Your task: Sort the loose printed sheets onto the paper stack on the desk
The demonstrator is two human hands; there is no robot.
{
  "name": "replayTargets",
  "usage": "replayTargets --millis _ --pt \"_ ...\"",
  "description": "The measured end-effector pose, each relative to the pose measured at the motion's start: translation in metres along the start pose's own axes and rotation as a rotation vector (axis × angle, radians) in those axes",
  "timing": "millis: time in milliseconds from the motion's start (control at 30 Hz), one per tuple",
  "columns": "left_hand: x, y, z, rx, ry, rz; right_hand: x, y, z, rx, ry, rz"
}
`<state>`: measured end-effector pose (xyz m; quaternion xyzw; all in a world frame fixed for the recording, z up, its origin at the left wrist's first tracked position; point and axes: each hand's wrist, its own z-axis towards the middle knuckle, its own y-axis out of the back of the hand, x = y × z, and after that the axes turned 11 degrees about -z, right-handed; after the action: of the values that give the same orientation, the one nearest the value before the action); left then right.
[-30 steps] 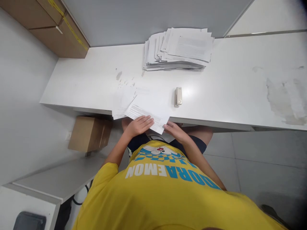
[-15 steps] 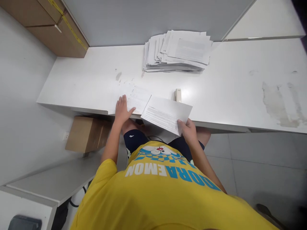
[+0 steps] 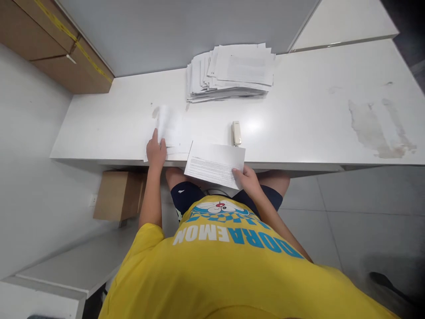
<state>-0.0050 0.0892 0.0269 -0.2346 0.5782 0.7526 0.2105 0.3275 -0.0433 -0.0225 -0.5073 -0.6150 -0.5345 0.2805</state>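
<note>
My right hand [image 3: 248, 180] pinches the right end of a printed sheet [image 3: 215, 165], thumb on top. That sheet is tilted over the desk's front edge and my lap. Farther left, my left hand [image 3: 156, 149] grips another sheet of paper [image 3: 170, 126] by its near left side, and the sheet's left part curls up off the desk. More paper lies flat under it, its outline hard to make out on the white surface. A cream stapler [image 3: 236, 133] rests just beyond the printed sheet, touched by neither hand.
A thick, uneven stack of papers [image 3: 232, 73] stands at the back of the white desk [image 3: 299, 110], against a grey panel. Cardboard boxes [image 3: 76, 66] fill the back left corner, and another carton [image 3: 114, 195] sits below the desk. Worn patches mark the desk's right side.
My left hand has gone from lying flat on the papers to gripping a sheet, whose left part now curls up. My right hand still holds the printed sheet. The view has shifted slightly.
</note>
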Motion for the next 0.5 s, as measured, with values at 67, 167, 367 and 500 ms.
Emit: replayTargets --millis 67,167,367,500 --pt "-0.003 0.003 -0.002 -0.044 -0.002 0.005 -0.001 -0.002 0.001 0.022 -0.012 0.032" --pt "-0.007 0.004 -0.006 0.014 -0.026 0.037 -0.002 -0.005 0.003 0.046 -0.026 0.068" --pt "-0.014 -0.005 -0.010 0.163 -0.137 0.074 -0.001 -0.008 0.007 0.062 -0.011 0.076" --pt "-0.013 -0.007 -0.009 0.196 -0.140 0.063 0.003 -0.004 0.003 0.041 -0.012 0.080"
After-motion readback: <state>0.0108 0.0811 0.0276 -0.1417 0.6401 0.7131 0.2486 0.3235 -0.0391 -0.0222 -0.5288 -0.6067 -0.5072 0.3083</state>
